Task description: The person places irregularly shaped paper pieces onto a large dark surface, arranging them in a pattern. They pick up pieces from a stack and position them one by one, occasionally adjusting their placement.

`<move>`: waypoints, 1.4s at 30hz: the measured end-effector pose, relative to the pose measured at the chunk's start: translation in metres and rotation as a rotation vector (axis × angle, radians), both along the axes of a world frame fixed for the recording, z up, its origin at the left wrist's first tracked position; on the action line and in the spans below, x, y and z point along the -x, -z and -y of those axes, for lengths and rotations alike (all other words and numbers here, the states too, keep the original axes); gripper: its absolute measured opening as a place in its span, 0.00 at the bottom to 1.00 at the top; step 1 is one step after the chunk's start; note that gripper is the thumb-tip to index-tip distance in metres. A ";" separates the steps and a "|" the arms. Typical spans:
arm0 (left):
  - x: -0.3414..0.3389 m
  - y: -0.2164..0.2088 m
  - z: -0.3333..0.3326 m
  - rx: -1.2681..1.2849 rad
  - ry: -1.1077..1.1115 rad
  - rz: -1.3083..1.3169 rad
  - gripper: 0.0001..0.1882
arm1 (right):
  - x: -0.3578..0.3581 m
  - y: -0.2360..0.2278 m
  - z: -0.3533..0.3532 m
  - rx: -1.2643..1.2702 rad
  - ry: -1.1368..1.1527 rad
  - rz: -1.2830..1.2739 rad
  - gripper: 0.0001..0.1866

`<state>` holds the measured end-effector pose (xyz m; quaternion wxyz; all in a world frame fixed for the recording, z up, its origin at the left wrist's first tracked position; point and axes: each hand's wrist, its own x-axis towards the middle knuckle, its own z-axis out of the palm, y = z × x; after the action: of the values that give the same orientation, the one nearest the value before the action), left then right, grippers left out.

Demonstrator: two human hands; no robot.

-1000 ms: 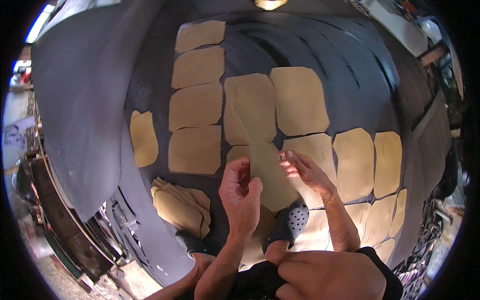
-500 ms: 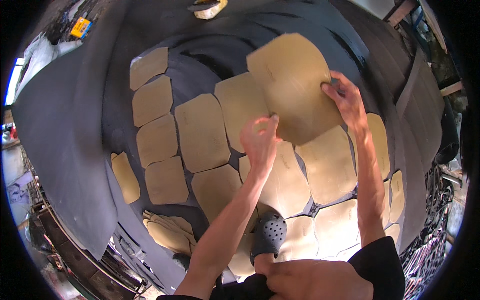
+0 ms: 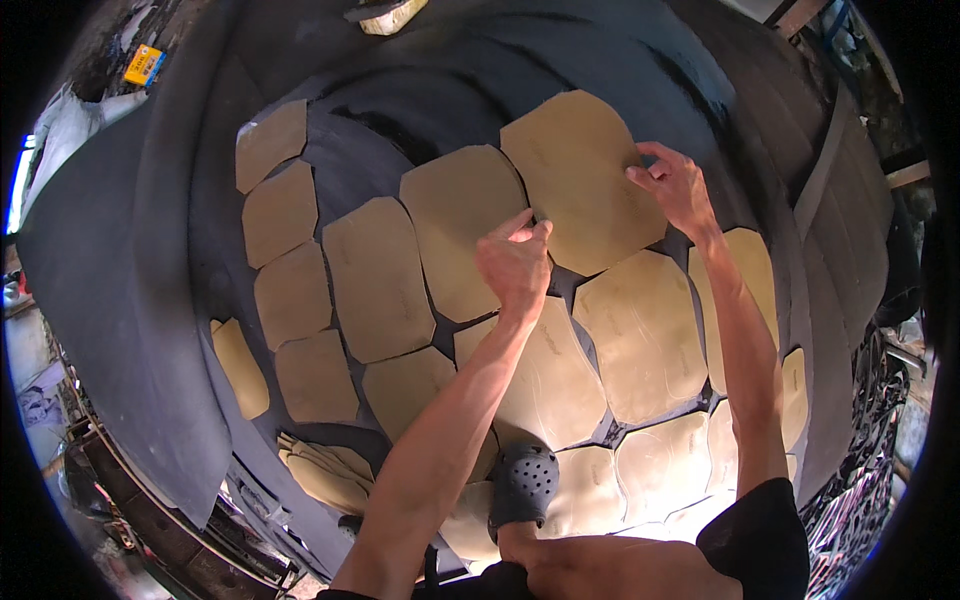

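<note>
A large tan panel point(image 3: 580, 190) with cut corners lies almost flat on the black sheet point(image 3: 440, 95), at the upper end of the rows. My left hand point(image 3: 515, 265) pinches its left edge between thumb and fingers, close to the neighbouring tan panel point(image 3: 455, 225). On the opposite side, my right hand point(image 3: 680, 192) has its thumb and curled fingers at the panel's right edge. Several similar panels are laid side by side below, with narrow black gaps between them, among them the panel point(image 3: 640, 335) just beneath.
My foot in a dark perforated clog point(image 3: 525, 485) stands on the panels. A small stack of tan pieces point(image 3: 325, 472) sits at the lower left. At the far edge is a pale object with a dark top point(image 3: 395, 15). A yellow-blue box point(image 3: 145, 65) lies upper left.
The large panel has come down from a raised, overlapping position to lie beside its neighbour. Both hands moved with it, and the view shifted slightly.
</note>
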<state>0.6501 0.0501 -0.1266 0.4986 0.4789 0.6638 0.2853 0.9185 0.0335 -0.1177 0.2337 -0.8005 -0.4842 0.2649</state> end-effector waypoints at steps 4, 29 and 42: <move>0.005 0.005 -0.003 0.014 0.041 0.017 0.19 | -0.001 0.005 -0.002 -0.002 -0.045 0.053 0.25; 0.111 -0.053 0.087 -0.369 0.127 -0.051 0.12 | 0.094 0.050 -0.069 0.238 -0.373 0.615 0.38; 0.426 -0.016 0.269 0.513 -0.842 -0.857 0.55 | 0.143 0.058 0.033 0.039 -0.557 0.424 0.41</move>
<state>0.2237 -0.2188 -0.1107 0.1338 0.1153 0.9816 0.0724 0.7753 0.0004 -0.1756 0.0315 -0.6791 -0.7167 0.1554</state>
